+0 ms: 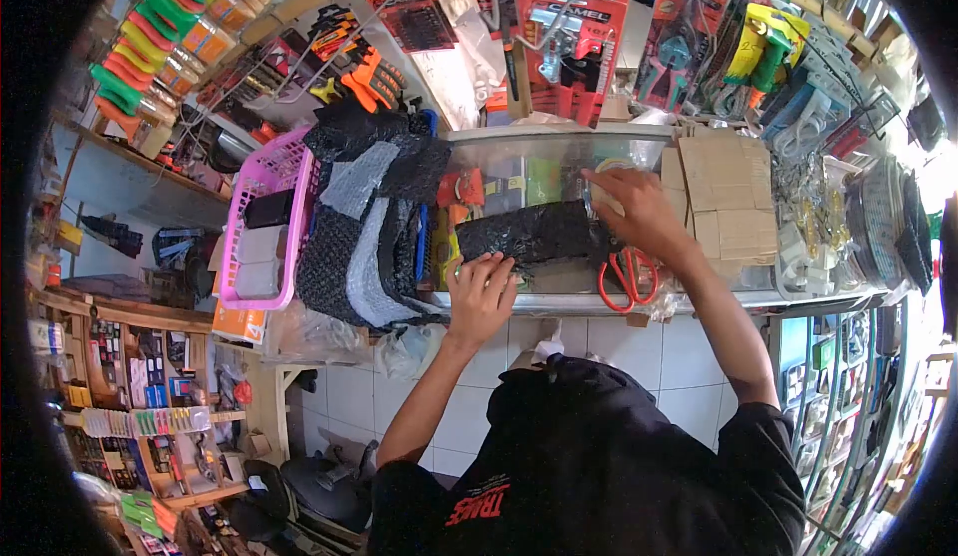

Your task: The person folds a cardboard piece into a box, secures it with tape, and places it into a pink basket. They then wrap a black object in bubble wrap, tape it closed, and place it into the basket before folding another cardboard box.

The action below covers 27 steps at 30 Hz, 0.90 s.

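A long parcel wrapped in shiny black plastic lies across the glass-topped counter in front of me. My left hand rests its fingertips on the parcel's near edge, toward its left end, fingers lying loosely. Over the right end reaches my right hand, its fingers stretched to the left and the thumb apart; nothing shows clearly between them. A pale roll, perhaps tape, is partly hidden behind that hand. Just below it lie red-handled scissors, their blades out of sight.
Black bubble wrap is heaped left of the parcel, beside a pink plastic basket. Flattened cardboard sits to the right. Carded tools hang above the counter's back edge. Shelves of goods stand at the left.
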Each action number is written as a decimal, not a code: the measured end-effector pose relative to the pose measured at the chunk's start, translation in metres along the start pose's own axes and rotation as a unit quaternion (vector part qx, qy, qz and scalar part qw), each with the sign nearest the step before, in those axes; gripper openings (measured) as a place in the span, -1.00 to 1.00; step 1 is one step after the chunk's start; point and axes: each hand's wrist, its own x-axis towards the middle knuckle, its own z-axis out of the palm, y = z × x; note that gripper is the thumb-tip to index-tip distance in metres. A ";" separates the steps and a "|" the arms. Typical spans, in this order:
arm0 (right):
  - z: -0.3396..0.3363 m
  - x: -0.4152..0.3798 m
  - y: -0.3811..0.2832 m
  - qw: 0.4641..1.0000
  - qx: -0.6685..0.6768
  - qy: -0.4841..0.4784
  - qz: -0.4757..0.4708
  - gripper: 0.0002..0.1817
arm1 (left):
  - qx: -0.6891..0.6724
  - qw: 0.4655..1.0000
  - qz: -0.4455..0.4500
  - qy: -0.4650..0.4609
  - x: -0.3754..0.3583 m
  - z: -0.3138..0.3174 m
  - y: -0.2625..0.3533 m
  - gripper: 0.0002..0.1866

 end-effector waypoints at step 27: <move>-0.062 -0.075 -0.051 0.910 0.381 0.005 0.166 -0.67 | -0.282 0.953 -0.104 0.034 0.069 -0.067 0.040 -0.56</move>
